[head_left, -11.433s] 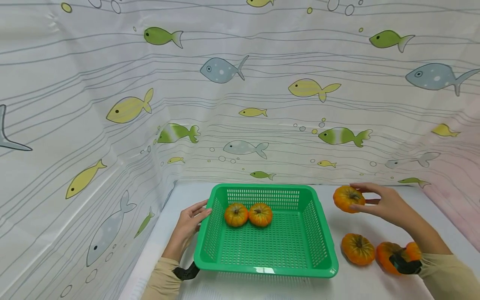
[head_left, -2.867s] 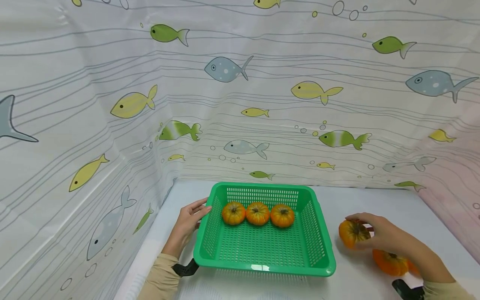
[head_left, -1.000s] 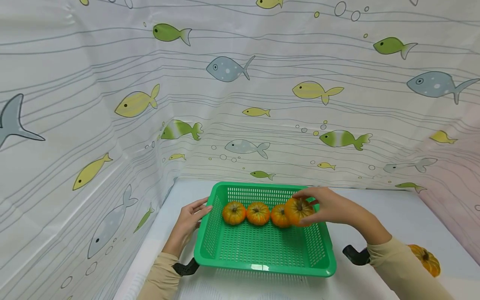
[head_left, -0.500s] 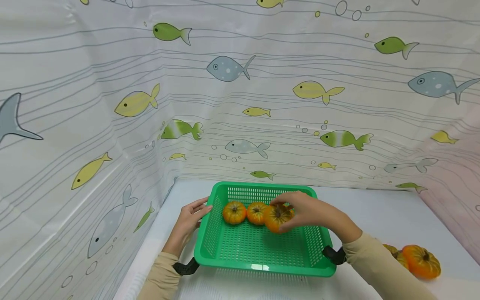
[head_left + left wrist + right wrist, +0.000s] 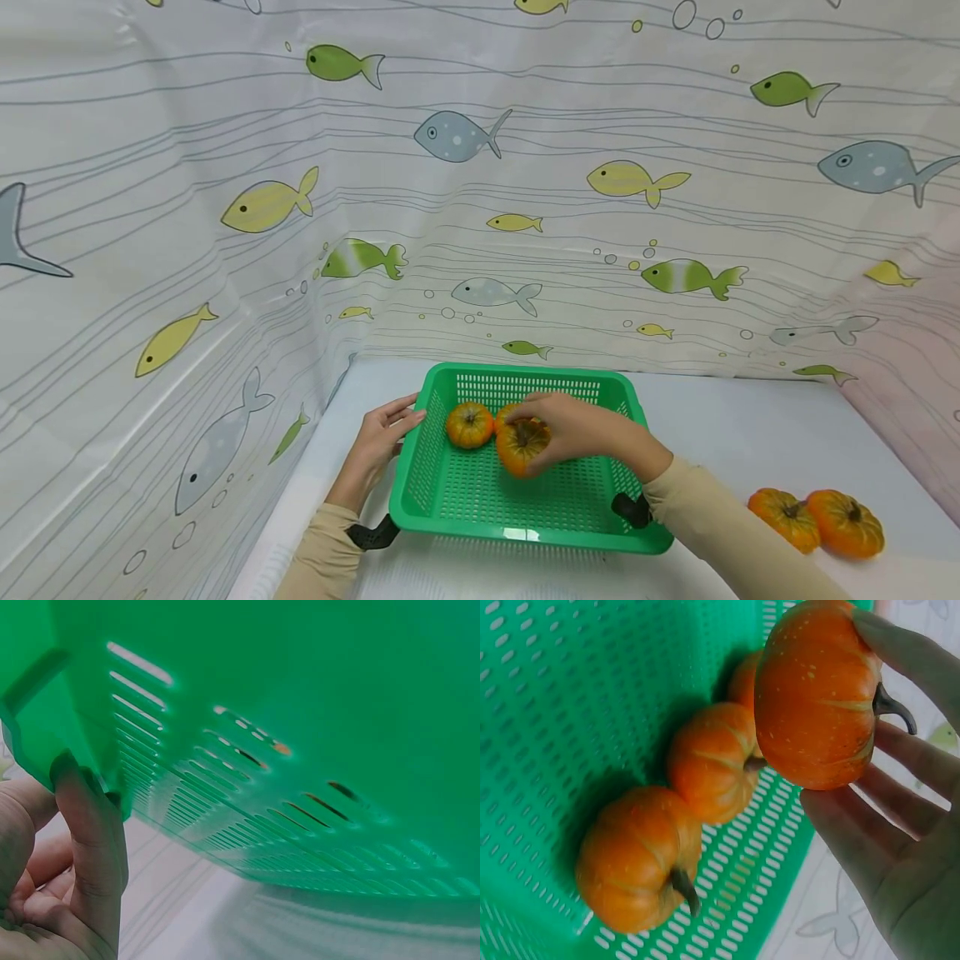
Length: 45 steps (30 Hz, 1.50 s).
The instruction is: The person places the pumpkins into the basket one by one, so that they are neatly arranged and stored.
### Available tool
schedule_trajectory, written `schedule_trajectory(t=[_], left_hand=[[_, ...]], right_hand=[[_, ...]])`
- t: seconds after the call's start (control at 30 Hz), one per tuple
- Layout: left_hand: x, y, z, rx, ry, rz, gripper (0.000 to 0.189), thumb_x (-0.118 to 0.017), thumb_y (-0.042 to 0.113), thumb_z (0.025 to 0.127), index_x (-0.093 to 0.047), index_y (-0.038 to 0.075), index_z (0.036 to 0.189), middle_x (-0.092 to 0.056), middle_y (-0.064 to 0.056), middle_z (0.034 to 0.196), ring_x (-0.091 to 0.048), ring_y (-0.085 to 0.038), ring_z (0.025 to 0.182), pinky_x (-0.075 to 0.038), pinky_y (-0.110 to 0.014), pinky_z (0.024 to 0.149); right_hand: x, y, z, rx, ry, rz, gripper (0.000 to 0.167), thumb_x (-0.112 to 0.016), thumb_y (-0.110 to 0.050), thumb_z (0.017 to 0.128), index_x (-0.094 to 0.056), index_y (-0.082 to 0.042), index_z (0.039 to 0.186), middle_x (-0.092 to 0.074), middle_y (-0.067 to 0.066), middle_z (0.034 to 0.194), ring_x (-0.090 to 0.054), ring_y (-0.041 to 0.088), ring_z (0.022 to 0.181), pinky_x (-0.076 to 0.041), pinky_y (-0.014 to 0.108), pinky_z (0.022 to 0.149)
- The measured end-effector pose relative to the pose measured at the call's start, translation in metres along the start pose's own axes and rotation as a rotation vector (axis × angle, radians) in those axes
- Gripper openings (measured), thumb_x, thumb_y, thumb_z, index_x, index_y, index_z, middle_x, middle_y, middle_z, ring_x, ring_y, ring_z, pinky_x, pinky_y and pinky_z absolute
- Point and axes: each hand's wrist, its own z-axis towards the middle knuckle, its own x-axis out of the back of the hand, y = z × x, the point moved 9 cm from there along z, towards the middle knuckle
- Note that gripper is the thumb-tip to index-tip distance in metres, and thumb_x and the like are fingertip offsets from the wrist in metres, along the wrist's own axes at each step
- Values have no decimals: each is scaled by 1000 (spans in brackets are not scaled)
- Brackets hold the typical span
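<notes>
My right hand (image 5: 573, 429) pinches a small orange pumpkin (image 5: 522, 447) between thumb and fingers, above the inside of the green plastic basket (image 5: 531, 537). In the right wrist view this pumpkin (image 5: 817, 697) shows its curved dark stem, and it hangs over a row of three similar pumpkins along one basket wall. In the head view, the row's leftmost pumpkin (image 5: 470, 425) shows fully; the middle one is partly covered, the right one hidden by my right hand. My left hand (image 5: 378, 437) holds the basket's left rim, its fingers (image 5: 86, 825) bent against the outer wall.
Two more pumpkins lie side by side on the white table to the right of the basket, the nearer-in pumpkin (image 5: 783, 518) touching the outer pumpkin (image 5: 846, 522). A fish-patterned curtain (image 5: 555, 250) rises behind and at both sides of the table.
A third pumpkin was put in the basket, then my right hand lifted another from the table. Over the last second it carried it leftward above the row. My left hand stayed on the rim.
</notes>
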Motion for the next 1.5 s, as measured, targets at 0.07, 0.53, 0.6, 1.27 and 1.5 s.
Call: schedule_trajectory(t=[0.07, 0.53, 0.6, 1.27, 1.5], left_hand=[[0, 1, 0, -2, -1, 3, 55, -71, 19, 100, -53, 6, 150, -68, 1, 95, -70, -6, 74, -63, -25, 64], [0, 0, 0, 4, 7, -4, 55, -72, 19, 99, -54, 6, 149, -66, 2, 95, -70, -6, 72, -62, -25, 62], [0, 0, 0, 5, 9, -4, 54, -72, 19, 99, -54, 6, 149, -66, 2, 95, -70, -7, 73, -62, -25, 63], [0, -3, 0, 19, 12, -5, 54, -73, 19, 98, -56, 8, 148, -68, 2, 95, -72, -7, 75, -63, -25, 63], [1, -2, -1, 18, 10, -2, 54, -73, 21, 98, -56, 8, 148, -68, 2, 97, -72, -7, 77, -63, -26, 64]], right_hand=[[-4, -3, 5, 11, -9, 5, 60, -90, -32, 80, -69, -17, 134, -68, -2, 132, -60, 15, 116, -54, 37, 101], [-40, -19, 43, 78, -105, -104, 57, -90, -28, 80, -70, -12, 132, -72, 0, 128, -64, 12, 113, -55, 26, 98], [-46, -21, 47, 99, -116, -130, 57, -90, -27, 80, -70, -12, 132, -73, -1, 126, -65, 10, 110, -55, 24, 96], [-73, -39, 66, 159, -139, -154, 51, -90, -27, 80, -71, -12, 126, -72, -4, 119, -62, 1, 96, -52, 12, 86], [-73, -38, 68, 151, -132, -157, 52, -90, -28, 81, -71, -12, 126, -71, -2, 122, -63, 2, 100, -53, 13, 89]])
